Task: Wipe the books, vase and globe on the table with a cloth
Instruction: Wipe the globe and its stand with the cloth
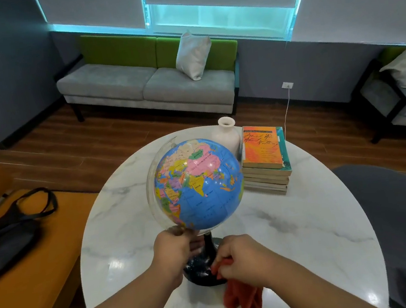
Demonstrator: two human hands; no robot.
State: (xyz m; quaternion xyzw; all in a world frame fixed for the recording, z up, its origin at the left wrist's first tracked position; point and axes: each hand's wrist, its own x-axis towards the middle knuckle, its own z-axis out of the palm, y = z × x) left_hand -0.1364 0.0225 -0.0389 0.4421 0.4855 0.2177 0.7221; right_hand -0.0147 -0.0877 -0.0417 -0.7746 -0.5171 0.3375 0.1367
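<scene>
Head view: fingers of left hand point(173, 249) grip globe point(200, 184) stem, those of right hand point(243, 259) clutch cloth point(244, 300).

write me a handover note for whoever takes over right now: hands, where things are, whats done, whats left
Left hand: grips the globe just under the sphere, steadying it.
Right hand: holds the red cloth against the globe's black base.
Vase and stack of books stand behind the globe on the table; neither hand touches them.
Done: cannot tell from this view.
Left: finish the base, then check vase and books.
</scene>
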